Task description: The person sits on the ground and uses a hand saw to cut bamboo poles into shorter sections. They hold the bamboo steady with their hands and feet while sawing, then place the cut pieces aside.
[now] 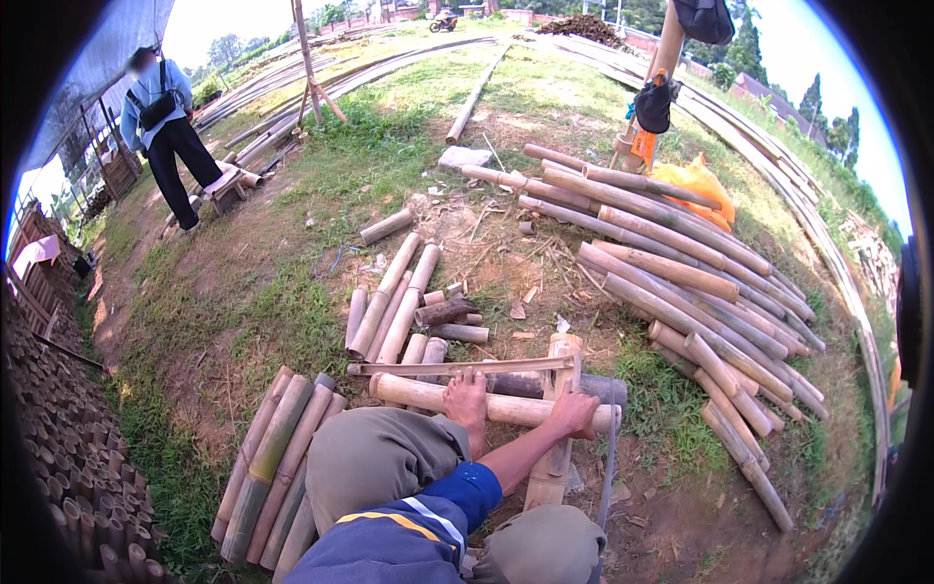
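Note:
A cut bamboo pole (525,411) lies crosswise in front of my knees, over a wooden stand (562,348). My left hand (466,401) is closed over its middle, its wrist partly hidden behind my forearm and knee. Near the pole's right end my right hand (576,413) is curled round it. Just beyond that hand, a thin saw blade (610,462) runs down toward me at the pole's end; its handle is out of sight. Behind the pole lie a long split bamboo strip (457,368) and a darker bamboo length (603,389).
Long bamboo poles (681,248) are heaped at the right. Shorter bamboo pieces (394,302) lie ahead, and more bamboo lengths (277,457) rest by my left knee. Stacked bamboo (88,457) lines the far left. A person (165,122) stands at the back left. An orange bag (696,185) sits behind the heap.

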The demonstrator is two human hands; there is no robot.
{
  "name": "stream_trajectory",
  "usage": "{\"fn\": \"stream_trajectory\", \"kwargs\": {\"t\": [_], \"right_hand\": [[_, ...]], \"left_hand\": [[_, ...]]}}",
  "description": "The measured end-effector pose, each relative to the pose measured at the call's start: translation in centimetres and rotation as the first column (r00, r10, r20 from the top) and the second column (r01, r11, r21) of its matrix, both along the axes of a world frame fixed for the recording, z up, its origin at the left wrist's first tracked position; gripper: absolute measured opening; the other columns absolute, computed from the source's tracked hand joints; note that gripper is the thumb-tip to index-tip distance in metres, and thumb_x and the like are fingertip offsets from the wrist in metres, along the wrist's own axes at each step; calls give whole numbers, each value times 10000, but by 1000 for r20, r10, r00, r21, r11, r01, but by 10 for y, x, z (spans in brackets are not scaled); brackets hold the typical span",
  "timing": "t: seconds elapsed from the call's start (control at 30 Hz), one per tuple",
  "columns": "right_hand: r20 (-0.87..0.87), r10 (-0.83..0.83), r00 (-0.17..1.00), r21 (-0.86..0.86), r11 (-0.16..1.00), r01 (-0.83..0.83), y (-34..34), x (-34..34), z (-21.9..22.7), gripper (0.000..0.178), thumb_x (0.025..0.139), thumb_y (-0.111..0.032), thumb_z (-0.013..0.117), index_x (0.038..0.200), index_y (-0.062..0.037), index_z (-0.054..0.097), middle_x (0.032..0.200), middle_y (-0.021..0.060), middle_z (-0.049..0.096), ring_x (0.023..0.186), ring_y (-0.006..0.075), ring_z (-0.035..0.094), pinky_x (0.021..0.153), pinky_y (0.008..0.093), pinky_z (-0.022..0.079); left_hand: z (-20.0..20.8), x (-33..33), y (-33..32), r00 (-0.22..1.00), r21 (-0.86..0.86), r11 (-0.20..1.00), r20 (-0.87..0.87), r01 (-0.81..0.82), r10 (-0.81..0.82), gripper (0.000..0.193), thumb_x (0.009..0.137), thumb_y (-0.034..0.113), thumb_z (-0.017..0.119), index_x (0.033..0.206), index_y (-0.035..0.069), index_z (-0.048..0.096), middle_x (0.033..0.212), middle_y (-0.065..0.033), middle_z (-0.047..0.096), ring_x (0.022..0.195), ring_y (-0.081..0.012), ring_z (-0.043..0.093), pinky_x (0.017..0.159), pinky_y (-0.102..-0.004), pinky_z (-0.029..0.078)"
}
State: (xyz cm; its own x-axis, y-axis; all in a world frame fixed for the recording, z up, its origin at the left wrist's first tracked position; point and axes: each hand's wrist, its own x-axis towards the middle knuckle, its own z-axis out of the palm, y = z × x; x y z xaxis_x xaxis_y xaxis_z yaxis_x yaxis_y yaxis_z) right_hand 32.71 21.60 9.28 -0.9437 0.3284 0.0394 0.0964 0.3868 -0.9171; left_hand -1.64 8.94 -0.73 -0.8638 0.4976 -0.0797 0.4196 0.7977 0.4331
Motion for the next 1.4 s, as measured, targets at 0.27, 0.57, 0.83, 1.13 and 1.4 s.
{"fn": "stream_trajectory", "kwargs": {"t": [0.27,0.57,0.83,1.13,1.4], "right_hand": [[-191,82,978,14,997,-81,0,-130,-22,563,912,9,669,1465,-11,564,1253,104,625,1010,219,625,958,371,538],[-41,34,999,-21,999,-35,-1,-29,-11,543,925,53,599,1462,-3,547,1242,102,603,976,158,573,919,334,524],[-108,6,994,-24,1000,-9,-7,-107,-18,535,914,70,597,1442,0,545,1223,117,614,1040,196,602,991,354,515],[-2,-12,1000,-92,996,12,-3,-47,-25,546,929,16,649,1464,6,544,1231,131,621,1047,226,616,996,378,521],[-36,3,999,-12,1000,-4,-9,-49,-4,552,921,3,663,1462,-3,549,1240,140,617,1053,238,621,1005,401,523]], "left_hand": [[-9,-5,-5,997,11,1000,-78,3,-2,741,628,548,975,1127,57,732,1095,-177,814,1207,-375,744,1273,-691,322],[-7,-4,-6,1000,-41,999,-25,6,-7,790,627,573,969,1158,42,726,1125,-184,813,1264,-403,710,1267,-721,307],[-11,1,-3,997,-7,1000,-72,25,-26,735,659,518,937,1197,61,730,1151,-189,808,1283,-382,702,1289,-714,282],[9,-4,-6,994,-95,994,96,55,-46,749,654,487,897,1243,54,737,1167,-194,812,1303,-373,706,1314,-716,241],[3,3,-3,999,-52,998,17,43,-42,758,652,502,927,1231,50,737,1146,-182,816,1300,-371,704,1307,-725,247]]}}
